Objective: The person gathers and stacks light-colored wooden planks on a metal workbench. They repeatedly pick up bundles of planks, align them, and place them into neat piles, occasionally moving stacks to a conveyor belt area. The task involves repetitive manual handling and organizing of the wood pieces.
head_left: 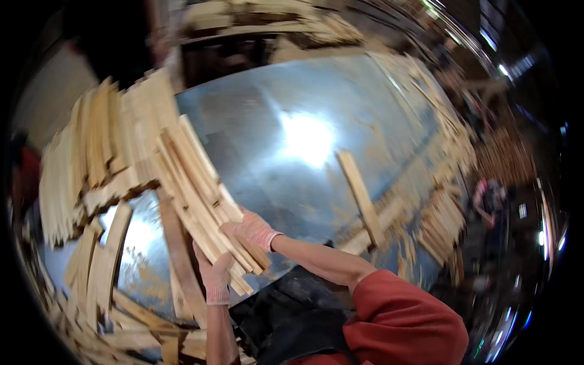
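Note:
A bundle of long, pale wooden strips [198,198] slants from the middle left toward my body. My left hand [215,277], in a light pinkish glove, grips the bundle's near end from the left, thumb on top. On the other side my right hand [252,231], gloved alike, is closed round the strips' right edge. The strips' ends are uneven, and their far ends lie by a big stack of wooden strips [143,112]. Fingers under the bundle are hidden.
A shiny metal table [255,115] spreads under the wood. One loose board [360,198] lies right of centre, near a small pile of strips [441,225]. Offcuts [109,261] crowd the lower left. Dark-clothed person [112,36] stands at far left; another person [488,198] is at right.

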